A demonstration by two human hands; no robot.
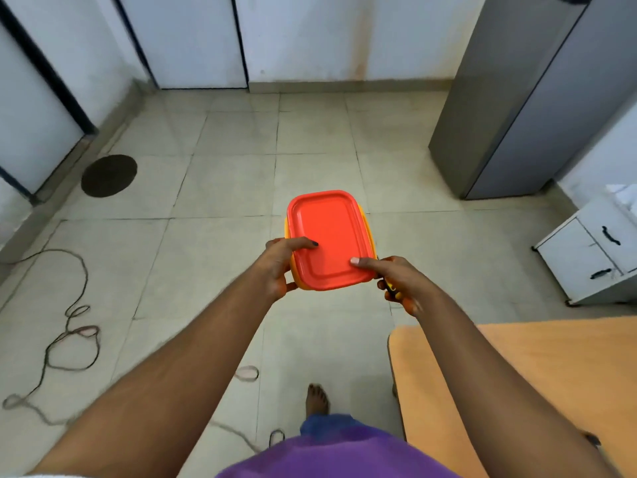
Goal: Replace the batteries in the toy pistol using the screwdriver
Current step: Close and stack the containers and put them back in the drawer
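Two hands (279, 262) (396, 279) are gripping a lidded plastic box (329, 239), thumbs on the lid, fingers curling beneath. It looks light, stiff, slippery; best held by its edges. No toy pistol visible.

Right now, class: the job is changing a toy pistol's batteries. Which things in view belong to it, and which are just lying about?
Job:
- orange plastic box with red lid, held in left hand and right hand
- black-and-yellow object, possibly the screwdriver, in the right hand

Lying about:
- loose cord on the floor
- round dark mat
- grey metal cupboard
- wooden table
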